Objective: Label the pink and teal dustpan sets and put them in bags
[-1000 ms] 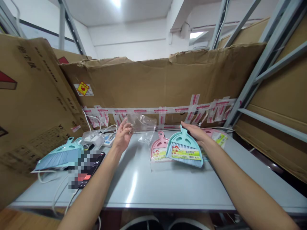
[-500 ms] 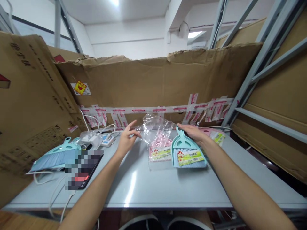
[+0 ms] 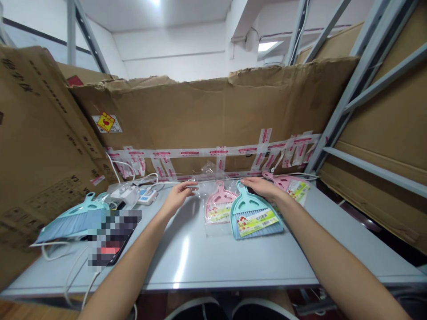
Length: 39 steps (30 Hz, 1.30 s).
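In the head view, the labelled turquoise dustpan-and-brush set (image 3: 256, 218) is the landmark, standing out near the middle of the tabletop (image 3: 200, 262), its bristles toward the person. The right hand (image 3: 262, 186) is at its far end, fingers closed on the handle, though the thumb's exact hold is hard to see. The left hand (image 3: 180, 194) hovers well to the left of the set, fingers partly spread and loosely bent, with nothing clearly in them; whether they touch the clear film beside them cannot be told.

Just left of the landmark lies a bagged pink dustpan set (image 3: 220, 206), with crumpled clear plastic (image 3: 208, 168) behind it. To the landmark's right and farther back, past the right hand, is another pink dustpan (image 3: 287, 182) with a label. Far left of the landmark are an unlabelled turquoise dustpan and brush (image 3: 73, 218), a partly pixelated phone (image 3: 115, 244) and a white power strip (image 3: 147, 196). A taped cardboard panel (image 3: 200, 115) rises behind the landmark.
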Each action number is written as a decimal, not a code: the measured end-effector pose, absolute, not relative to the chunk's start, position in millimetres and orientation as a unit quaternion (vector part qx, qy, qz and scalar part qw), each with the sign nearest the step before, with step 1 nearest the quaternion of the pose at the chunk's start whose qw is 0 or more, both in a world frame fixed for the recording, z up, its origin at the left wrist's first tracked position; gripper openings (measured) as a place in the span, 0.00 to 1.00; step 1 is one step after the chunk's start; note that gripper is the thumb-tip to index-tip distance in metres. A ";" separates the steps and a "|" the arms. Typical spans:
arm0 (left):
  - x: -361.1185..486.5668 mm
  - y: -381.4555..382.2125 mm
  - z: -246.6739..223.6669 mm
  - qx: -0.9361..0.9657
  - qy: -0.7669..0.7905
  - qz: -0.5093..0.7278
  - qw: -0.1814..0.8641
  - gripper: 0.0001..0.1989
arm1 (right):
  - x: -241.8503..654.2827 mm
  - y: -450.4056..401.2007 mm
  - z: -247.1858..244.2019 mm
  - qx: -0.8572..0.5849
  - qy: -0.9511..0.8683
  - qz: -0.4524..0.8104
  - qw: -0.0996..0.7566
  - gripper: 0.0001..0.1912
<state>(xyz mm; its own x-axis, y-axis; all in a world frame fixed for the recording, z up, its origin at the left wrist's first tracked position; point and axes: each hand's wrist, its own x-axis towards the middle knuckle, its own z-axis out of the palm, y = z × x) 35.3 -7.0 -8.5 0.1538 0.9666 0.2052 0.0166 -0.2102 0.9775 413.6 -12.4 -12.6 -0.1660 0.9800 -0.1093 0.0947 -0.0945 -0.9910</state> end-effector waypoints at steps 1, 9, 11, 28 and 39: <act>35.3 -7.4 -8.2 0.594 0.418 0.492 0.479 0.14 | 414.7 -11.6 -12.4 -0.502 -0.545 0.531 0.410 0.21; 32.0 -5.4 -2.8 0.619 0.421 0.559 0.357 0.14 | 422.5 -14.5 -3.0 -0.492 -0.554 0.554 0.379 0.29; 30.1 -5.8 0.8 0.606 0.410 0.606 0.311 0.13 | 421.4 -17.2 -2.3 -0.476 -0.554 0.569 0.379 0.28; 14.6 -1.4 3.1 0.502 0.456 0.475 0.560 0.28 | 422.7 -15.6 1.5 -0.497 -0.585 0.474 0.431 0.26; 31.1 -7.6 -13.5 0.591 0.465 0.421 0.507 0.32 | 409.5 -27.7 8.1 -0.473 -0.664 0.459 0.353 0.22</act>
<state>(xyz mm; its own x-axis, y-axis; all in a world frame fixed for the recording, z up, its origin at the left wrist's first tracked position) 31.1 -7.6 -13.5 0.2129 0.9767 0.0261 0.1214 -0.0530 0.9912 409.5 -27.7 8.1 -0.3028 0.9525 0.0335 0.3037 0.1297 -0.9439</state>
